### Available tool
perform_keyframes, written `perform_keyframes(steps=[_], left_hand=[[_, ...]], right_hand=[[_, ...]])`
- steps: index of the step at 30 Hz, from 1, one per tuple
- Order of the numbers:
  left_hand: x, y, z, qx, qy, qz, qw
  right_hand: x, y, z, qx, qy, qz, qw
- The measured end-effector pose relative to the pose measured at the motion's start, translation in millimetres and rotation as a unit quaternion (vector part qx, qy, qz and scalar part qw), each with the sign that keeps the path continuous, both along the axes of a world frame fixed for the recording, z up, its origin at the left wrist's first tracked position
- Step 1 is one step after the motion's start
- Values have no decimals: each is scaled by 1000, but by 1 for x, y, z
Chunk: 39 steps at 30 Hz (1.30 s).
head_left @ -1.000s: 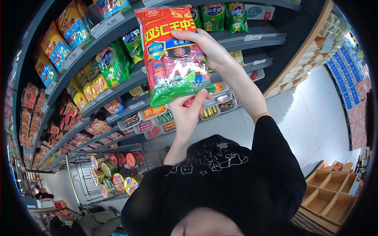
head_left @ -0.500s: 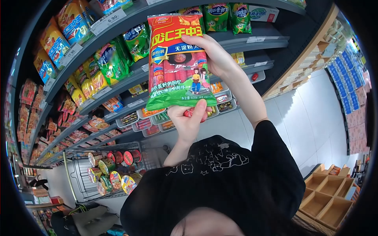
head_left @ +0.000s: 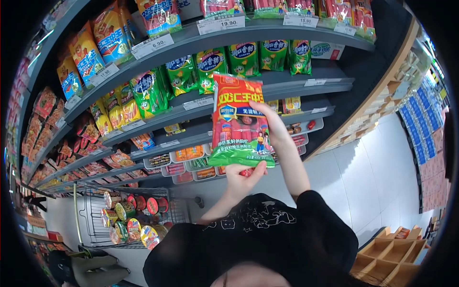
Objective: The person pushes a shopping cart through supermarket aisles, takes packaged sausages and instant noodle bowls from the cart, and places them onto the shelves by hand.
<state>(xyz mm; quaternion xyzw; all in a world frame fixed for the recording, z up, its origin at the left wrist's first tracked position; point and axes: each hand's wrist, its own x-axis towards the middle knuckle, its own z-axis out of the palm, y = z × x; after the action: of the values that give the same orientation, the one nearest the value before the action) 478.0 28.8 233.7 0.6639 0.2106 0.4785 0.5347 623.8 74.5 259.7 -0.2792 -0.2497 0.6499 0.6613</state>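
Observation:
A red and green sausage packet (head_left: 239, 129) is held upright in front of the shelves, its printed front showing. My right hand (head_left: 268, 124) grips its right side, with the thumb across the front. At the bottom edge, my left hand (head_left: 244, 179) pinches the packet's green end. A small red item (head_left: 246, 172) shows between the fingers of that hand, partly hidden.
Curved shelves (head_left: 287, 86) carry green packets (head_left: 244, 58) and yellow packets (head_left: 114, 111). Below are trays of small sausages (head_left: 189, 153). A wire cart (head_left: 95, 220) holds several noodle cups (head_left: 125, 210). A wooden divided rack (head_left: 392, 251) stands lower right; another person's legs (head_left: 95, 271) show lower left.
The packet and both hands have moved lower and slightly right in view, appearing smaller. More of the upper shelves shows. Both hands keep their hold on the packet.

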Motion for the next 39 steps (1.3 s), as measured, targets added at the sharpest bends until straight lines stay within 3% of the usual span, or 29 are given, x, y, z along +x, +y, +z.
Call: perform_keyframes(steps=[14,20,22,26,28,29,32,33,34,35,36,39], left_hand=[[7,9,-8,21,8,-12,1000],[2,14,-26,-3,69,-33,997],[0,17,-31,-113,83,-57,988],[-16,22,-48,-109,105,-72,986],[-20,24,-50,-132,89,-58,986],[-21,25,-49,-130,84,-53,986],[-24,26,-48,-133,79,-38,987],[-24,28,-48,-123,75,-29,989],[-24,29,-48,-115,70,-20,991],[-24,29,-47,-116,68,-18,991],[-24,30,-46,-105,69,-15,992],[-29,27,-41,-91,74,-8,993]], right_hand=[[1,-3,-30,-68,79,-27,994],[13,1,-29,-2,40,-100,994],[18,0,-3,61,0,-184,981],[48,12,68,138,-95,-314,935],[80,33,106,155,-159,-279,934],[90,39,133,137,-148,-173,964],[126,88,192,189,-283,-83,937],[128,102,207,215,-277,-49,935],[144,126,222,171,-294,-44,940],[124,129,241,263,-281,-105,917],[123,137,252,290,-348,-128,882],[123,184,259,305,-356,-210,858]])
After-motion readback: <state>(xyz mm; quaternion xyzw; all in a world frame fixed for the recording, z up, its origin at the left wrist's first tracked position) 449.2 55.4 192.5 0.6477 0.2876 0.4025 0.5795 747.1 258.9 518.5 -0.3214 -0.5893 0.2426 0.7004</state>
